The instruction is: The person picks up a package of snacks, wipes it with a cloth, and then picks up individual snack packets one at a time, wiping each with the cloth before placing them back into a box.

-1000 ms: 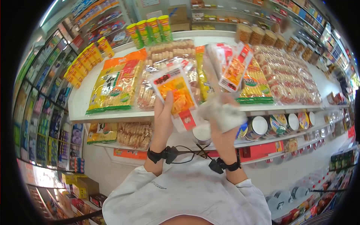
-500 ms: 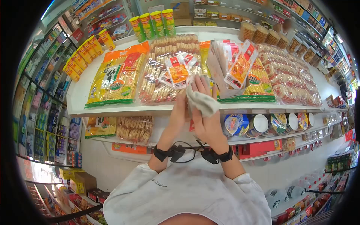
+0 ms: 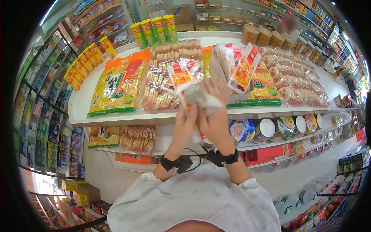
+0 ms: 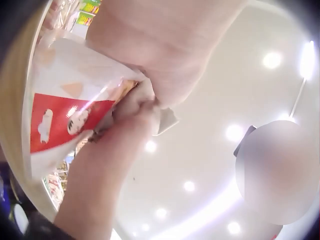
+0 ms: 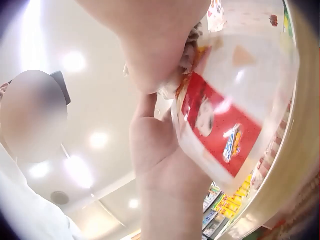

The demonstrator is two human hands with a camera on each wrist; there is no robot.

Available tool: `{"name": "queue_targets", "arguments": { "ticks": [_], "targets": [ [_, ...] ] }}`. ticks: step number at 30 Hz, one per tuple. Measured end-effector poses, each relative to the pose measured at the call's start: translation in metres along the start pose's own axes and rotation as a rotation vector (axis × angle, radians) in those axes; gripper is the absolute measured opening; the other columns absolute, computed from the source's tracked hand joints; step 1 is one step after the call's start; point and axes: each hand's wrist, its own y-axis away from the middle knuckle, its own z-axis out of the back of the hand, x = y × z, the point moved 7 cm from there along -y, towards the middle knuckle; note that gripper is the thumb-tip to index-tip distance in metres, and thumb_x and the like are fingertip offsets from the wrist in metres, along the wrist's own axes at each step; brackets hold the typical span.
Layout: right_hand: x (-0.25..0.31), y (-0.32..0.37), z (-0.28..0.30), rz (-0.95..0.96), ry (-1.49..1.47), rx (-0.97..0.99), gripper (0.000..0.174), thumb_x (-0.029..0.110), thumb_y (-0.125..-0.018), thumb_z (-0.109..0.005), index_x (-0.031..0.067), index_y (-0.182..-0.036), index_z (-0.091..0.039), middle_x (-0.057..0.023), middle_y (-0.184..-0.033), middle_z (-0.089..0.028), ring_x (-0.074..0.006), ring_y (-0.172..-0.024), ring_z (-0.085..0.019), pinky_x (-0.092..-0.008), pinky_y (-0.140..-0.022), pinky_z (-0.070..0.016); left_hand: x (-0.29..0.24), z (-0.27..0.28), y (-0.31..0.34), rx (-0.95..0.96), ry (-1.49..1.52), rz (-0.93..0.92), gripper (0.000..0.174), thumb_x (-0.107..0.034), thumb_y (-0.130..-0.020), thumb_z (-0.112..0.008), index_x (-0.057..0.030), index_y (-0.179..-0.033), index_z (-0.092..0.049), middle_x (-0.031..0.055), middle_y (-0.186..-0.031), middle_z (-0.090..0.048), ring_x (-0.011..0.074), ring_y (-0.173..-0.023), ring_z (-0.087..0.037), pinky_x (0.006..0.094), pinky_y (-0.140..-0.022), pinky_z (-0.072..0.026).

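Both hands meet over the front edge of the upper shelf in the head view. The left hand [image 3: 186, 123] grips a red, white and orange snack packet [image 4: 70, 117] by its lower part. Crumpled in the right hand [image 3: 215, 104] is a pale cloth [image 3: 197, 96], pressed against the packet's face. In the right wrist view the packet [image 5: 225, 115] hangs beside the two hands, its red band showing. Behind the hands, similar packets [image 3: 178, 75] lie on a bag of round crackers [image 3: 152, 91]. Part of the left hand's fingers is hidden by packet and cloth.
A box of upright packets [image 3: 224, 73] stands right of the hands, one packet [image 3: 245, 71] leaning on its front. Yellow-orange bags [image 3: 118, 87] flank the crackers. Green cans [image 3: 157, 30] stand behind. Round tubs [image 3: 266, 128] line the shelf below. The upper shelf's front edge [image 3: 116, 120] runs under the wrists.
Over the last second, the right hand has come left with the cloth to the packet in the left hand. Since half a second ago, the cloth has shifted slightly down and left.
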Motion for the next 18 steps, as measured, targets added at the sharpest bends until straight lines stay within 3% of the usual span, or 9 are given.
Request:
{"name": "queue_targets", "arguments": {
  "ticks": [2, 3, 7, 10, 13, 15, 18],
  "targets": [
    [0.018, 0.009, -0.020, 0.023, -0.065, 0.099, 0.057, 0.009, -0.081, -0.065, 0.0049, -0.137, -0.055, -0.0132, -0.151, -0.043, -0.0391, -0.143, -0.033, -0.0535, -0.118, -0.0232, -0.001, 0.010, 0.002, -0.274, 0.322, -0.128, 0.041, -0.034, -0.108, -0.039, -0.0047, -0.135, -0.048, 0.0100, -0.130, -0.056, 0.0171, -0.113, -0.060, 0.0331, -0.096, -0.0498],
    [0.017, 0.018, -0.035, -0.040, -0.167, 0.156, 0.065, 0.009, -0.077, -0.065, 0.0043, -0.140, -0.051, -0.0136, -0.155, -0.037, -0.0388, -0.145, -0.028, -0.0531, -0.119, -0.0221, 0.014, 0.033, 0.000, -0.320, 0.309, -0.043, 0.043, -0.037, -0.107, -0.042, -0.0040, -0.135, -0.049, 0.0101, -0.131, -0.056, 0.0165, -0.113, -0.059, 0.0347, -0.096, -0.0495],
    [0.030, 0.044, -0.057, 0.104, -0.241, 0.330, 0.076, 0.006, -0.071, -0.062, 0.0034, -0.145, -0.045, -0.0146, -0.156, -0.035, -0.0405, -0.146, -0.027, -0.0542, -0.119, -0.0210, 0.010, 0.056, -0.019, -0.129, 0.656, 0.133, 0.055, -0.042, -0.106, -0.042, 0.0013, -0.139, -0.046, 0.0122, -0.131, -0.058, 0.0191, -0.112, -0.061, 0.0362, -0.098, -0.0491],
    [0.025, 0.053, -0.055, 0.089, -0.246, 0.417, 0.073, 0.003, -0.073, -0.058, 0.0003, -0.144, -0.044, -0.0188, -0.156, -0.033, -0.0387, -0.147, -0.025, -0.0517, -0.121, -0.0182, -0.006, 0.060, -0.017, -0.236, 0.547, 0.050, 0.047, -0.037, -0.106, -0.042, 0.0003, -0.135, -0.049, 0.0145, -0.131, -0.060, 0.0186, -0.112, -0.060, 0.0337, -0.094, -0.0497],
    [-0.018, 0.048, -0.037, -0.153, -0.273, 0.011, 0.054, 0.005, -0.084, -0.057, -0.0011, -0.138, -0.049, -0.0192, -0.145, -0.048, -0.0294, -0.137, -0.044, -0.0440, -0.115, -0.0322, -0.012, 0.052, -0.018, -0.252, 0.634, -0.027, 0.046, -0.034, -0.106, -0.044, 0.0020, -0.135, -0.046, 0.0182, -0.135, -0.058, 0.0229, -0.116, -0.060, 0.0388, -0.096, -0.0509],
    [-0.055, 0.061, -0.039, -0.643, -0.666, 0.110, 0.041, 0.012, -0.092, -0.058, -0.0011, -0.130, -0.055, -0.0143, -0.129, -0.058, -0.0206, -0.121, -0.054, -0.0366, -0.103, -0.0414, -0.026, 0.035, -0.018, -0.221, 0.613, -0.083, 0.045, -0.032, -0.106, -0.045, 0.0025, -0.134, -0.047, 0.0184, -0.132, -0.059, 0.0231, -0.114, -0.061, 0.0387, -0.094, -0.0523],
    [-0.060, 0.063, -0.035, -0.766, -0.937, 0.075, 0.028, 0.018, -0.096, -0.065, -0.0007, -0.117, -0.063, -0.0022, -0.098, -0.068, -0.0089, -0.090, -0.061, -0.0265, -0.079, -0.0501, -0.035, 0.023, -0.017, -0.218, 0.427, -0.130, 0.042, -0.029, -0.105, -0.048, 0.0021, -0.133, -0.046, 0.0175, -0.127, -0.061, 0.0221, -0.110, -0.064, 0.0369, -0.090, -0.0552]
  ]
}}
